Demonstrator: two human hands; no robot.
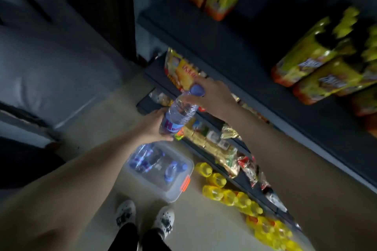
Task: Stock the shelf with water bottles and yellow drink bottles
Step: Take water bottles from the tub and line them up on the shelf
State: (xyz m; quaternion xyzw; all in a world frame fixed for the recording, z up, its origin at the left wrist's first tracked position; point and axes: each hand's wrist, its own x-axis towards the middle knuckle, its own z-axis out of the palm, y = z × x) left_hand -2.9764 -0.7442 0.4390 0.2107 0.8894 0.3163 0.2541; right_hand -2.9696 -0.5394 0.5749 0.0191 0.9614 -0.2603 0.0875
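- A dark grey metal shelf unit (204,32) rises on the right; glossy yellow-green multipacks (318,67) sit on its upper board, and crinkly foil snack packets (224,149) crowd the lower boards.
- On the pale floor (98,128) stands a clear plastic tub with an orange latch (173,187), holding more water bottles; beside it runs a row of yellow drink bottles (230,195) along the shelf foot.
- Both hands hold a clear ribbed plastic water bottle with a blue cap (179,112) in the air before the lower boards.
- The left hand (155,126) grips its labelled base; the right hand (214,96) grips the neck.
- Its long axis is tilted, cap up and away toward the shelf.
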